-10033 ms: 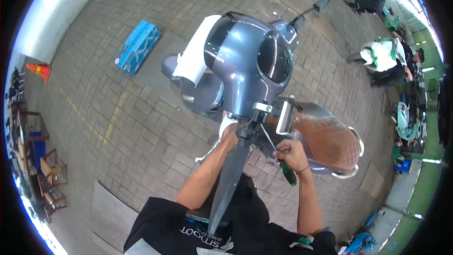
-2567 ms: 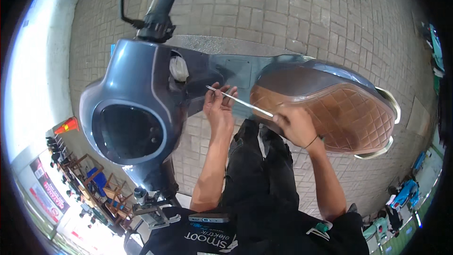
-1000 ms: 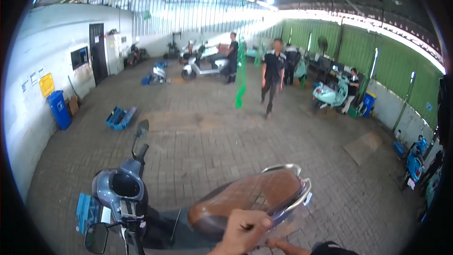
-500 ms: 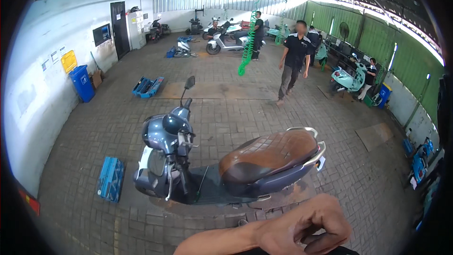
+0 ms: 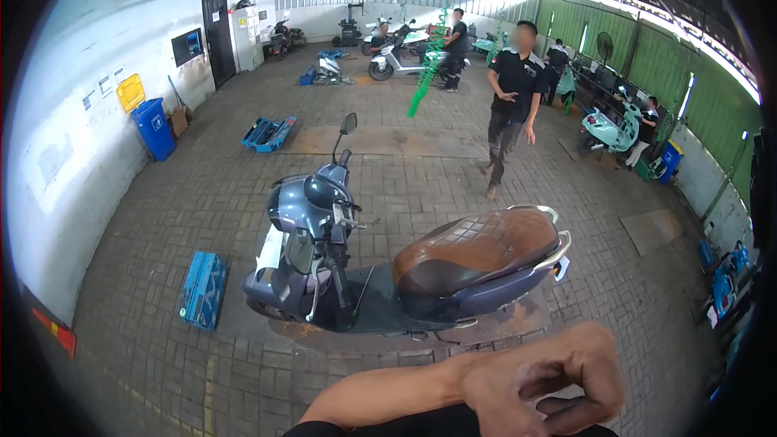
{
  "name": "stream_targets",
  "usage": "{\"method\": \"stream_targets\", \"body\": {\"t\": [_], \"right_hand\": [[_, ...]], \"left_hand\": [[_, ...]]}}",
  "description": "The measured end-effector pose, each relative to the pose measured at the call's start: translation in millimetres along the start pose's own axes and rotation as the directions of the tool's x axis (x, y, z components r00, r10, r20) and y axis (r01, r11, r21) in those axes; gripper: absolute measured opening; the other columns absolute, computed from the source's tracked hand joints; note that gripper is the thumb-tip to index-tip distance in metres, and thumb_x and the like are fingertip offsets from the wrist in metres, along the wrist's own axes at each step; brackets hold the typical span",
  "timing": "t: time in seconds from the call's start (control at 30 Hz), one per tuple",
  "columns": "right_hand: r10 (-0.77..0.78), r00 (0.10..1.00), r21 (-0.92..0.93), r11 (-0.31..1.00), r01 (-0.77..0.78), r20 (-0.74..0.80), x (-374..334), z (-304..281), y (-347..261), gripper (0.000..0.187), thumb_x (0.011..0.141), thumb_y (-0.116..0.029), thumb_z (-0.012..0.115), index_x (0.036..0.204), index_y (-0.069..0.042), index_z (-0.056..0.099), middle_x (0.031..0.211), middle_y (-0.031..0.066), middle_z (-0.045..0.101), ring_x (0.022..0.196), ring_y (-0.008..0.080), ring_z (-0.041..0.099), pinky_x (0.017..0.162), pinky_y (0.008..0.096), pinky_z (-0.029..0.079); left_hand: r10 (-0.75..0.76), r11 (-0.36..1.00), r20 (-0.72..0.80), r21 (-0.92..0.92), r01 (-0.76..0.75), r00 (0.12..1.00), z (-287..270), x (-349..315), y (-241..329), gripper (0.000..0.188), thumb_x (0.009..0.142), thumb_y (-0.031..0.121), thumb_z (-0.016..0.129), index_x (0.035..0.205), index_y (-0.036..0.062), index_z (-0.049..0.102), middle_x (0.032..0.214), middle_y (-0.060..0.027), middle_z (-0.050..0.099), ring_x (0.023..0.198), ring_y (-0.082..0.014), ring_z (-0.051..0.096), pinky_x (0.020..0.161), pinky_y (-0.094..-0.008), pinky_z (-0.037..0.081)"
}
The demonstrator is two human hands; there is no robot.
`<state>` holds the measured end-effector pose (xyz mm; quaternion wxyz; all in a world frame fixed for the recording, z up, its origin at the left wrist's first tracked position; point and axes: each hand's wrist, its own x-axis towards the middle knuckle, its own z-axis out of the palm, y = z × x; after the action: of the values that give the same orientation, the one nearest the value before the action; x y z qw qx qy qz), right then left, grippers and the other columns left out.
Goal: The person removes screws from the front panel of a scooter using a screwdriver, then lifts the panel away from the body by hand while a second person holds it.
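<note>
My left hand (image 5: 554, 388) is raised at the lower right, its bare forearm crossing from the lower edge out of a black sleeve. Its fingers curl round toward the thumb in a ring, and I see nothing inside. Beyond it a dark blue-grey scooter (image 5: 477, 301) stands on the paving, front end to the left, apart from the hand. It has a brown quilted seat (image 5: 486, 243) and a round-ended mirror (image 5: 348, 124). On the footboard (image 5: 380, 299) lies a thin rod with a green end, perhaps a screwdriver (image 5: 362, 295). My right hand is out of view.
A closed blue toolbox (image 5: 202, 290) sits left of the scooter; an opened one (image 5: 269, 134) lies farther back. A person in black (image 5: 514, 97) is beyond the scooter. A green coiled hose (image 5: 425, 77) hangs behind. A mint scooter (image 5: 611, 128) stands at the right.
My view has shifted, so the scooter and toolboxes sit farther right and higher. The person in black has come nearer and brought one hand to the waist. My left hand stays curled.
</note>
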<state>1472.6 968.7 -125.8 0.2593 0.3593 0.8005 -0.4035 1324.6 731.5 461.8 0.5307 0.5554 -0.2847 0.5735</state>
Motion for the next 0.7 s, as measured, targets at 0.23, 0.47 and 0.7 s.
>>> {"method": "stream_targets", "body": {"t": [0.23, 0.47, 0.7], "right_hand": [[0.017, 1.0, 0.082, 0.997, -0.016, -0.011, 26, -19, 12, 0.037, 0.083, -0.022, 0.071, 0.117, -0.007, 0.074, 0.099, 0.0191, 0.075, 0.088, 0.0302, 0.073, 0.085, 0.0439, 0.056], [0.006, 0.997, 0.135, 0.991, -0.016, 0.08, 92, -26, 36, 0.038, 0.082, -0.021, 0.072, 0.118, -0.007, 0.074, 0.097, 0.0185, 0.076, 0.086, 0.0284, 0.074, 0.084, 0.0427, 0.057], [0.004, 0.982, 0.06, 0.998, -0.015, 0.189, 175, -94, 26, 0.043, 0.082, -0.02, 0.073, 0.124, -0.009, 0.072, 0.101, 0.0162, 0.076, 0.079, 0.0246, 0.075, 0.085, 0.0384, 0.058]], "left_hand": [[-0.087, 0.979, -0.012, 0.184, 0.088, 0.996, -54, -11, 18, 0.054, 0.071, 0.039, 0.088, 0.058, 0.0072, 0.047, 0.052, 0.0024, 0.041, 0.041, -0.0104, 0.039, 0.04, -0.0282, 0.023], [-0.027, 0.944, -0.357, 0.298, 0.142, 0.934, -151, -27, 31, 0.045, 0.071, 0.039, 0.073, 0.057, 0.0046, 0.048, 0.051, 0.0003, 0.042, 0.045, -0.0112, 0.043, 0.045, -0.0278, 0.025], [-0.033, 0.956, -0.441, 0.248, 0.157, 0.897, -262, -38, 69, 0.056, 0.067, 0.035, 0.09, 0.051, 0.0097, 0.043, 0.047, 0.0017, 0.039, 0.037, -0.0129, 0.039, 0.037, -0.0307, 0.02]]}}
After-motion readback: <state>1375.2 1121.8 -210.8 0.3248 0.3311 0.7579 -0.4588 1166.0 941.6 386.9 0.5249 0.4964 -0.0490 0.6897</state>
